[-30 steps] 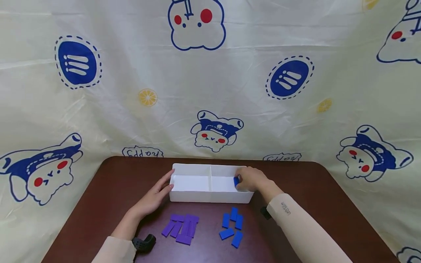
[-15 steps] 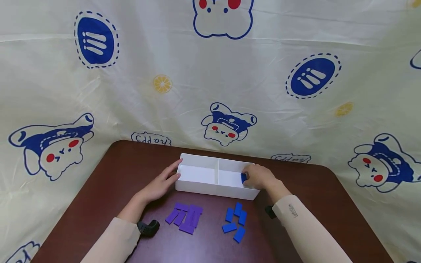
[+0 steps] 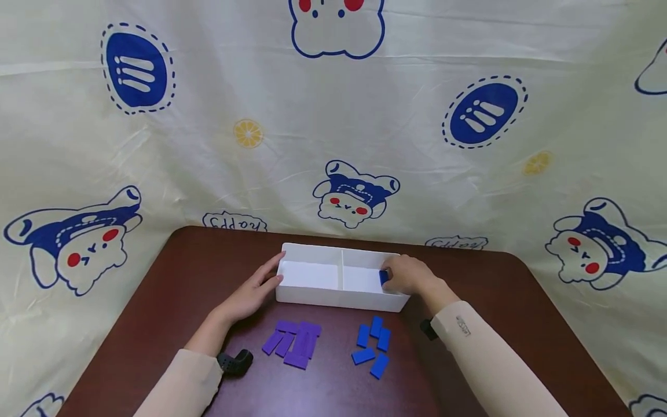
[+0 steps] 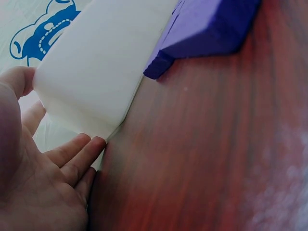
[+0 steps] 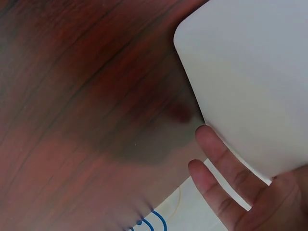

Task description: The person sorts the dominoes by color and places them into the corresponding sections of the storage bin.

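A white box (image 3: pixel 312 296) with two compartments stands on the table, a divider (image 3: pixel 341 270) between them. My left hand (image 3: pixel 249 296) rests its extended fingers against the box's left end; in the left wrist view those fingertips (image 4: pixel 97 141) touch the end wall. Over the right end, my right hand (image 3: pixel 411 274) reaches into the right compartment and pinches a small blue block (image 3: pixel 384 277), partly covered by the fingers. In the right wrist view, two fingers (image 5: pixel 224 156) lie outside the box's end wall, while thumb and block are out of sight.
Several purple blocks (image 3: pixel 296 360) lie in a cluster before the box's left half, some overlapping. Several blue blocks (image 3: pixel 363 355) are scattered in front of the right half. A patterned cloth (image 3: pixel 292 191) hangs behind the brown table (image 3: pixel 208 255).
The head view has shifted and tilted slightly. Both hands keep their places at the box, the blue block still between the right fingers.
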